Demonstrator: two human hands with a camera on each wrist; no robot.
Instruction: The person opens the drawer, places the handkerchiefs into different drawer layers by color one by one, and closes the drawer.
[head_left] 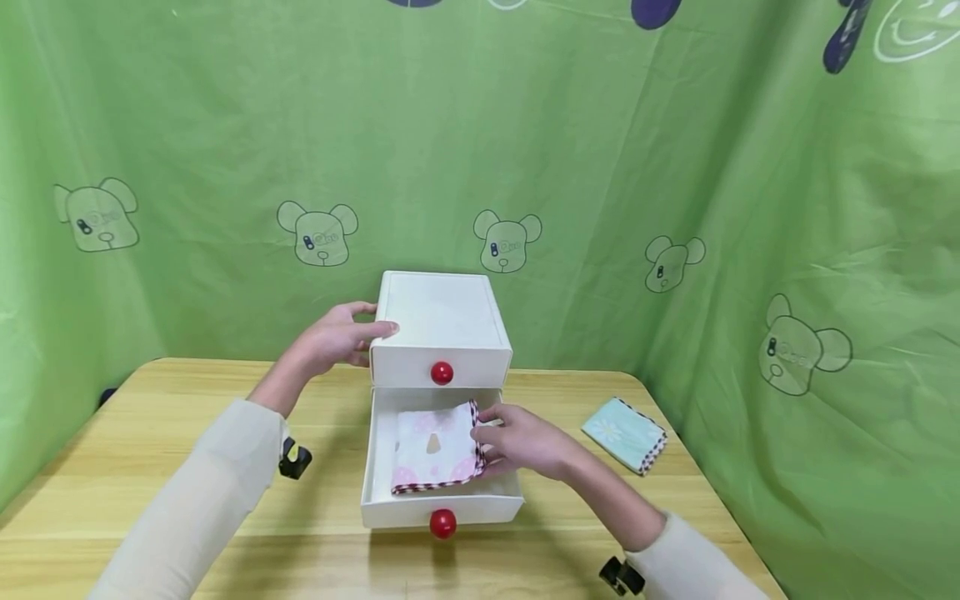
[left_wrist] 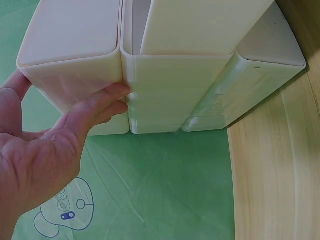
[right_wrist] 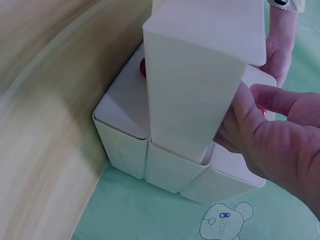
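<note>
A white stacked drawer unit [head_left: 442, 310] has its middle drawer [head_left: 405, 512] pulled out. In that drawer lies a folded white and pink handkerchief [head_left: 432, 467] with a dark red checked border. My right hand [head_left: 528, 443] reaches over the drawer's right side and pinches the handkerchief's right edge, which stands raised. My left hand [head_left: 336, 337] rests on the unit's upper left, thumb over the top edge; in the left wrist view its extended fingers [left_wrist: 107, 100] lie against the side wall. The right wrist view hides most of the handkerchief behind the drawer wall.
A folded light blue handkerchief [head_left: 618, 432] lies on the wooden table [head_left: 300, 533] to the right. The top drawer is closed, with a red knob [head_left: 442, 372]; another red knob [head_left: 442, 523] is on the pulled-out drawer. Green curtain [head_left: 420, 150] hangs behind and at both sides.
</note>
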